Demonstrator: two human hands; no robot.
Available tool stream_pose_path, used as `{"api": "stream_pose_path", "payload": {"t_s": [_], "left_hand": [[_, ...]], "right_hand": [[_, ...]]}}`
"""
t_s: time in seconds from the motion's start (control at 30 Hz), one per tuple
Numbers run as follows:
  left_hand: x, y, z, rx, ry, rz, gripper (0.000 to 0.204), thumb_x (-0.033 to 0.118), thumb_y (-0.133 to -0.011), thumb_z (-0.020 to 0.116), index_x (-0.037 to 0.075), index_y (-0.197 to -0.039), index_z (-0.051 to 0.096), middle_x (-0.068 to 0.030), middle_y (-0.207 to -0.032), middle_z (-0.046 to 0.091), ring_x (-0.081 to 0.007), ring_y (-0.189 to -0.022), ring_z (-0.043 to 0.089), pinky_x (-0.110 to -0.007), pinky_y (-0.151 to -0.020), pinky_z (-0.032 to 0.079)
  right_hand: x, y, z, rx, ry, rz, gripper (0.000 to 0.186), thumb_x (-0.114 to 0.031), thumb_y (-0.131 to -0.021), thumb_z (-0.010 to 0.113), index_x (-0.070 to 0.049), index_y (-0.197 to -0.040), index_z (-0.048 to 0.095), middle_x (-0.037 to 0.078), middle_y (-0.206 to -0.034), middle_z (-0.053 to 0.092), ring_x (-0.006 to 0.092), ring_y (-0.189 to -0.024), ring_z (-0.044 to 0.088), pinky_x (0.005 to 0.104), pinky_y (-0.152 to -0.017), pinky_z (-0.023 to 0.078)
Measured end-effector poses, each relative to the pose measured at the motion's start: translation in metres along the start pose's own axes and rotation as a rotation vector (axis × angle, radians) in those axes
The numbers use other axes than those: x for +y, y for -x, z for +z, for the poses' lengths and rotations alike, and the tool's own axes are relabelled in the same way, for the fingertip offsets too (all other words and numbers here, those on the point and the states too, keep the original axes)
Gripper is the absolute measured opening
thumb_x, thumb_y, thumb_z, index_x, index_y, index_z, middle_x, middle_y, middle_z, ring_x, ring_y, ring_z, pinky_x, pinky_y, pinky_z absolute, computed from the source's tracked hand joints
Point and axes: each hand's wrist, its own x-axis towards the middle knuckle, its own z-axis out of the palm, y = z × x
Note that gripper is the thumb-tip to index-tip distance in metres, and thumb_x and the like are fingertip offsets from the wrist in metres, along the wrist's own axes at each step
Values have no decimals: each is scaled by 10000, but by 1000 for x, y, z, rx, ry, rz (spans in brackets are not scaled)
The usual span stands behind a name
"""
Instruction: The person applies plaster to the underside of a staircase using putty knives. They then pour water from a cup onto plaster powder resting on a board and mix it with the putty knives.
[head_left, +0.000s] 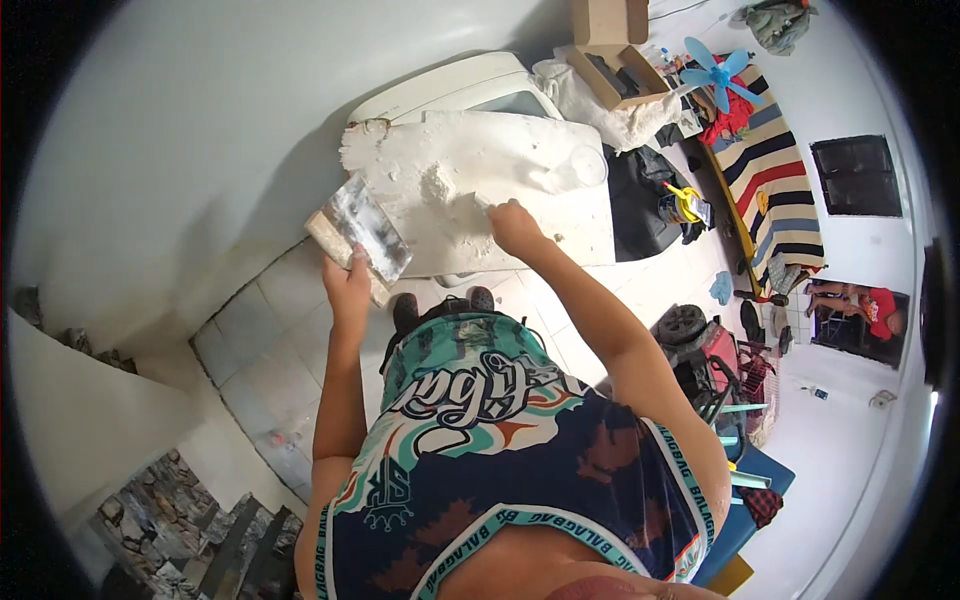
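My left hand grips a flat rectangular board with a shiny, white-smeared metal face and a wooden strip along its edge. It is tilted beside the left end of a worn white panel. Over the middle of that panel, my right hand is closed round a small pale tool, perhaps a putty knife; its handle is hidden in my fingers. Close by lies a lumpy white heap of powder or paste, with crumbs around it. A clear round tub stands at the panel's right end.
Behind the panel is a white moulded body with a dark window. A cardboard box sits on a white sack. To the right are a yellow-topped can, a blue fan, a striped bed and a person in red.
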Motion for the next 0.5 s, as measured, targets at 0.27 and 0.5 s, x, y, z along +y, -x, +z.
{"api": "stream_pose_path", "payload": {"t_s": [0.27, 0.5], "left_hand": [[-16, 2, -6, 127, 7, 69, 257, 58, -890, 548, -70, -1111, 516, -136, -1028, 610, -197, -910, 581, -322, -823, 457], [-5, 3, -7, 31, 4, 10, 350, 60, -894, 549, -70, -1207, 461, -155, -1151, 570, -205, -1031, 553, -316, -901, 430]], "right_hand": [[50, 4, -36, -19, -512, 272, 311, -182, -820, 546, 43, -1024, 614, 273, -891, 633, 402, -831, 619, 443, -756, 483], [45, -5, -35, 128, -241, 51, 196, -65, -806, 483, 16, -921, 621, 247, -875, 642, 386, -866, 622, 455, -774, 483]]}}
